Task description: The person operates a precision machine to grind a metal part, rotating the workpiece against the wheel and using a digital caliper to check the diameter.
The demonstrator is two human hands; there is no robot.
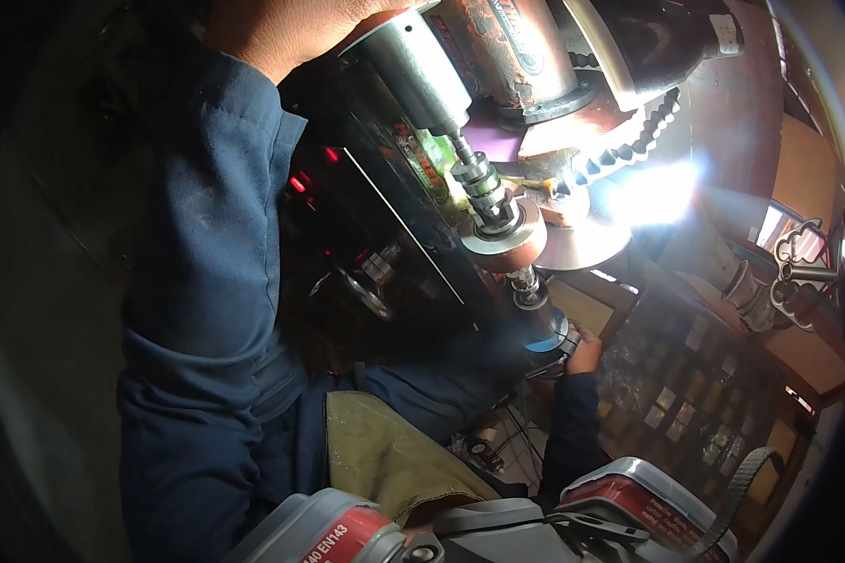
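My left hand reaches to the top edge, beside a shiny metal cylinder; its fingertips are out of sight. Below the cylinder, a stepped metal shaft runs through a thick round metal disc. Further down, the shaft line meets a dark cylindrical machine end with a blue ring. My right hand has its fingers curled at the side of this end, partly hidden. A broad pale wheel stands close to the right of the disc, lit by a glaring lamp.
A worn, copper-coloured motor-like housing and a black segmented hose are above the wheel. Red lights glow on the dark machine at left. A wall rack of small packets stands at right. Respirator filters cover the lower edge.
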